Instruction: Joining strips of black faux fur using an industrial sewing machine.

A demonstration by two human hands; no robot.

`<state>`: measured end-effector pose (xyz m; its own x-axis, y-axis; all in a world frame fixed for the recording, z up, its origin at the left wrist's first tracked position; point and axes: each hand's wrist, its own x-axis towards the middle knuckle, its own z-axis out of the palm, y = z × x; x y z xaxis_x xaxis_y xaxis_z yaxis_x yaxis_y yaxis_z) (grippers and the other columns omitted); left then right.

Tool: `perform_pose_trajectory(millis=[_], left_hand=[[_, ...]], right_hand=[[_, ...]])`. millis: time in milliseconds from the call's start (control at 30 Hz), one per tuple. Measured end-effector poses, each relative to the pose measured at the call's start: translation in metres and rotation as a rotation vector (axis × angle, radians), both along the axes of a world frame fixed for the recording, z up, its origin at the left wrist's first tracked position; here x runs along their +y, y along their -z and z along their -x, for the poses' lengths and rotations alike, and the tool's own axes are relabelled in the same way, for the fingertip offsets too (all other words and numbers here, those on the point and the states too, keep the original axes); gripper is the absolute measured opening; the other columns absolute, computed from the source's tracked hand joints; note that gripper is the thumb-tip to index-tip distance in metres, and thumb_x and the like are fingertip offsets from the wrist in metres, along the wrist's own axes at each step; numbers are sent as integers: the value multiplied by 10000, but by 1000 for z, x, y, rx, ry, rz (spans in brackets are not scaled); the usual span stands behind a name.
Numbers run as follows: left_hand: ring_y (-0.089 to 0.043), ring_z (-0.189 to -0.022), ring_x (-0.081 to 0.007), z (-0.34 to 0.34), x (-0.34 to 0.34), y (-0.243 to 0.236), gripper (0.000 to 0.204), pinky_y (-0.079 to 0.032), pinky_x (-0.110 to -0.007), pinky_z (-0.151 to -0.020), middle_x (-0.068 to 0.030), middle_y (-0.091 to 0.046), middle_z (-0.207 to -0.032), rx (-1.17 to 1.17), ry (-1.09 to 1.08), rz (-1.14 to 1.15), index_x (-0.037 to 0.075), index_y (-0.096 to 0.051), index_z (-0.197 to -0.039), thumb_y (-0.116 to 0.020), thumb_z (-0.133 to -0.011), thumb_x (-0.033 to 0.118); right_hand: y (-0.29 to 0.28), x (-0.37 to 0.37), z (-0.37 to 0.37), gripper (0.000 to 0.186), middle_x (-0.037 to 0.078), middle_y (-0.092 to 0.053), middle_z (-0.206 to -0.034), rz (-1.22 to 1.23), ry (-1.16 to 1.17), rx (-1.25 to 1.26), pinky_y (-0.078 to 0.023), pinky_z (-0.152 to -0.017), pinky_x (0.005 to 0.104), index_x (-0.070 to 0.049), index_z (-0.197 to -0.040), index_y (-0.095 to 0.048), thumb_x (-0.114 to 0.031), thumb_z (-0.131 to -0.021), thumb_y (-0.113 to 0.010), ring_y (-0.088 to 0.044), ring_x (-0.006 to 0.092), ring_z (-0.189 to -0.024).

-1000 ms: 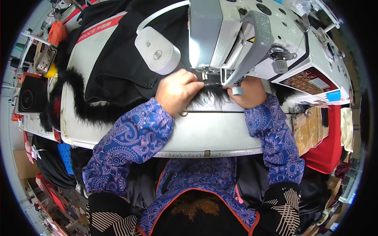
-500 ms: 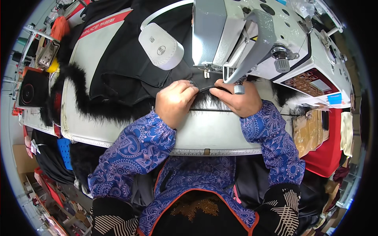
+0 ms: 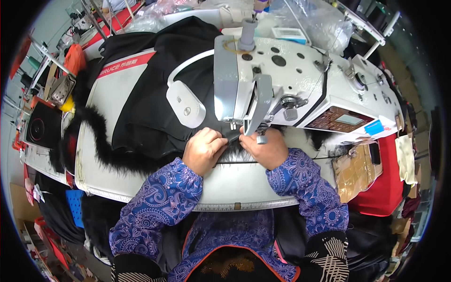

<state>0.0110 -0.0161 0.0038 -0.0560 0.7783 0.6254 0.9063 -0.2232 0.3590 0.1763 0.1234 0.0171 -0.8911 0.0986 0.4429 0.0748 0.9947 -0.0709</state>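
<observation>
A black cloth garment (image 3: 150, 110) with a black fur strip (image 3: 104, 136) along one side lies over the white sewing table (image 3: 235, 188). My left hand (image 3: 205, 149) is closed, thumb and fingers pinching the cloth's edge just in front of the sewing machine's presser foot (image 3: 233, 125). On the other side of the foot, my right hand (image 3: 266, 149) grips the same edge, its fingertips partly behind the machine's metal parts. Dark fur shows between the two hands. The white and grey sewing machine (image 3: 277, 80) stands over the cloth.
A white lamp (image 3: 187, 105) on a curved arm hangs just left of the needle area. The machine's control panel (image 3: 336, 120) faces me at right. A taped brown package (image 3: 354, 171) lies beside the table, near a red surface (image 3: 383, 181). A black speaker (image 3: 42, 124) stands at far left.
The view has shifted, so more of the machine's top and the area behind it shows. Both hands keep their pinch on the cloth and have come slightly closer together.
</observation>
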Motion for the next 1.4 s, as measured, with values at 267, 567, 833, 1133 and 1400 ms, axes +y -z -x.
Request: perform_pose_trajectory(millis=[267,567,833,1133,1400], left_hand=[[-641,-876,-259,17,4,-6,239,-551,-354,-725,-52,-647,-849,56,50,5,39,-670,-810,-790,-604,21],[-596,-755,-262,24,10,-4,218,-507,-361,-625,-62,-567,-756,14,107,91,54,-686,-886,-759,-685,12],[-690,-933,-302,23,10,6,228,-576,-373,-794,-122,-695,-940,-17,191,38,-7,-671,-867,-767,-661,-25],[-678,-898,-272,23,20,1,195,-564,-338,-752,-94,-671,-892,26,82,47,20,-654,-865,-753,-698,-1],[-628,-1033,-291,28,31,8,183,-535,-376,-849,-111,-664,-995,87,-29,150,53,-674,-920,-741,-750,44]], right_hand=[[-7,-3,1,165,71,-678,-917,1,33,-33,-538,-689,382,-41,-886,-679,-105,-740,-722,-662,262,-814],[-4,8,-2,205,-14,-687,-1030,-57,-18,-71,-521,-703,340,-128,-948,-687,-113,-744,-709,-665,211,-878],[0,13,-8,269,-1,-708,-1044,116,-146,38,-555,-766,350,-111,-924,-738,-24,-682,-659,-692,232,-873],[-7,9,3,133,85,-725,-929,357,22,36,-549,-774,334,-45,-918,-736,-59,-787,-718,-701,244,-846],[15,26,9,214,127,-722,-819,269,95,146,-545,-686,352,8,-892,-713,-135,-770,-817,-709,247,-751]])
